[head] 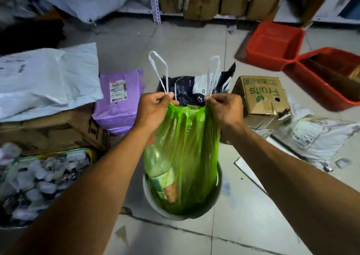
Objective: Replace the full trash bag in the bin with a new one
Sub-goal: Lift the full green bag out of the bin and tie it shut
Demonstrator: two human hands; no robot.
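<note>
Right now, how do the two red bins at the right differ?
The nearer red bin holds brown cardboard; the farther red bin shows nothing inside. The nearer red bin is cut off by the frame edge; the farther red bin is in full view. Both are red, open-topped, rectangular, on the floor, corners close together.

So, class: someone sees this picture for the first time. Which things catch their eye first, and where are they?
The bright green trash bag in the centre, its lower part inside the white bin, with the left hand and right hand pinching its white drawstrings. Next, two red crates on the floor at upper right, and a purple parcel left of the bag.
</note>
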